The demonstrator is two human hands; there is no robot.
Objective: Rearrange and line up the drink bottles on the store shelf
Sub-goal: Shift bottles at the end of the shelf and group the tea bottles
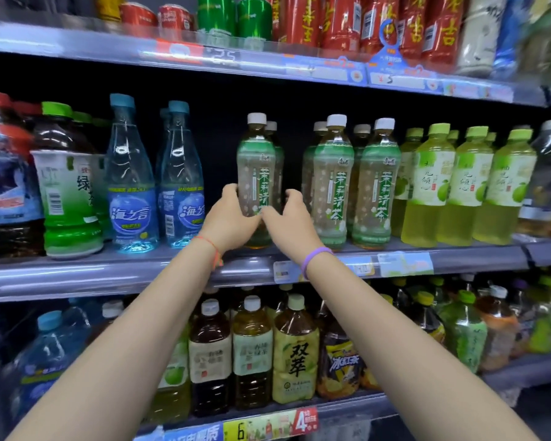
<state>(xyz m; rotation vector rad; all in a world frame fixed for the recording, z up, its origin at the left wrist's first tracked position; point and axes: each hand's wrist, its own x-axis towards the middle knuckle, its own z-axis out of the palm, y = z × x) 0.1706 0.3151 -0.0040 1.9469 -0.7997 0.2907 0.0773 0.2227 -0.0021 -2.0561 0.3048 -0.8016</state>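
The jasmine tea bottle (257, 173) stood upright at the front edge of the middle shelf (109, 275), holding pale amber liquid under a white cap. The left hand (231, 218) gripped it at 9 o'clock, the right hand (291, 218) at 3 o'clock, fingers curled round its lower body. Two matching bottles (353, 186) stood near at 3 o'clock; blue water bottles (155, 186) at 9 o'clock.
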